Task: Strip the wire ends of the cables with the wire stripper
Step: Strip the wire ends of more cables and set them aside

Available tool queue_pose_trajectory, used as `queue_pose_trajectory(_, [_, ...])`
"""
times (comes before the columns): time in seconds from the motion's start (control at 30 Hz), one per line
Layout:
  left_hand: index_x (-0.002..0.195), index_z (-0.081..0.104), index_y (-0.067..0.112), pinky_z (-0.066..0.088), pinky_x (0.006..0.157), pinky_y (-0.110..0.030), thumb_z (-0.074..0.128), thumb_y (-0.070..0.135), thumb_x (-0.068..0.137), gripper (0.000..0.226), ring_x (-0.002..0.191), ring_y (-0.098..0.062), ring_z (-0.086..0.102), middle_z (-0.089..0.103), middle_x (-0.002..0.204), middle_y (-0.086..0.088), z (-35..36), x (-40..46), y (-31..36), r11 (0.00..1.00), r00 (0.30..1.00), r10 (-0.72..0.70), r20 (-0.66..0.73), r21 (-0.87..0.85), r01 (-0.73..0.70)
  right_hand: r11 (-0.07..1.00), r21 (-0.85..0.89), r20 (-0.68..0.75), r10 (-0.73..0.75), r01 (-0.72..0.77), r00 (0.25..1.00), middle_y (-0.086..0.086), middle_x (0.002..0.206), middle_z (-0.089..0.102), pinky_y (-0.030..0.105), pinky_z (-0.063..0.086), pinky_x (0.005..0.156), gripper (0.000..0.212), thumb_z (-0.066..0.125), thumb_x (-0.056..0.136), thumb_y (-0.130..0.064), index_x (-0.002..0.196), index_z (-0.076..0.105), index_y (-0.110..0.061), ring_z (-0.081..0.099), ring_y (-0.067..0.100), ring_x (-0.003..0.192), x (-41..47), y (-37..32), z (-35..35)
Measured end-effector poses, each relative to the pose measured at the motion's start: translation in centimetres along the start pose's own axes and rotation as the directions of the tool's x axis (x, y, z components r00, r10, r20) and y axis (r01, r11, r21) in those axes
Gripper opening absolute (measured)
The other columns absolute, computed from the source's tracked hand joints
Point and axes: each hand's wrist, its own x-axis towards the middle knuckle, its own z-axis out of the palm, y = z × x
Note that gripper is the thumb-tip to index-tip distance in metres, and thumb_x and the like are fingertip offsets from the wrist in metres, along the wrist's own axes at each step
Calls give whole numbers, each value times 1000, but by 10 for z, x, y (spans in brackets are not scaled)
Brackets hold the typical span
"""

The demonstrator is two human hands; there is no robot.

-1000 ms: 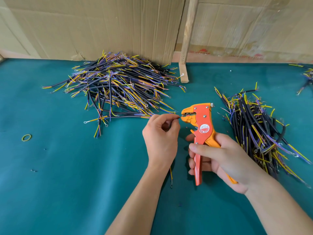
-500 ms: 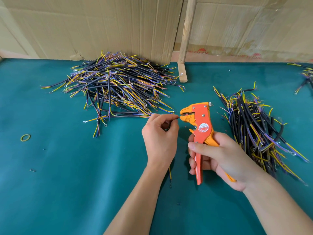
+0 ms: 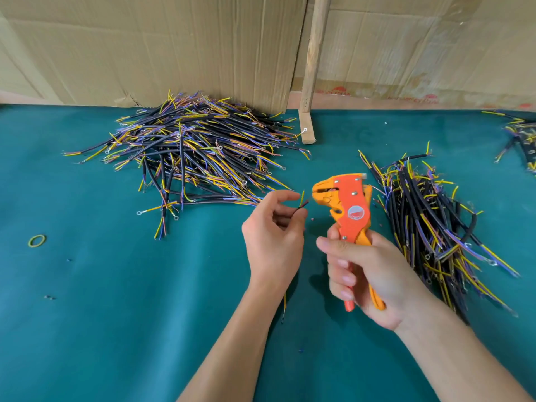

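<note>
The left hand (image 3: 272, 236) pinches 1 cable (image 3: 301, 203), whose wire tips point up-right toward the wire stripper (image 3: 346, 207), just left of its beak and not touching. The right hand (image 3: 368, 274) grips the stripper's handles, fingers curled round them.

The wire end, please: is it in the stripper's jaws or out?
Out: the wire end sits just left of the stripper, a gap between.
</note>
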Motion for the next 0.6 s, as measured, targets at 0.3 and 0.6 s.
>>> queue_pose_trajectory(0.3, [92, 73, 21, 49, 61, -20, 77, 2, 84, 21, 60, -21, 66, 66, 67, 3, 0, 1, -3, 1000, 993, 18, 115, -4, -18, 967, 183, -61, -167, 175, 984, 27, 123, 69, 42, 61, 77, 42, 68, 74, -3, 115, 58, -7, 71, 37, 89, 9, -15, -25])
queue_pose_trajectory(0.6, [91, 72, 23, 50, 58, -21, 77, 3, 83, 22, 56, -15, 68, 69, 69, 2, 1, -1, -8, 998, 973, 9, 230, 60, -23, 939, 278, 12, -216, 204, 976, 29, 116, 69, 41, 60, 84, 43, 65, 74, 1, 116, 60, -1, 69, 41, 111, 11, -14, -33])
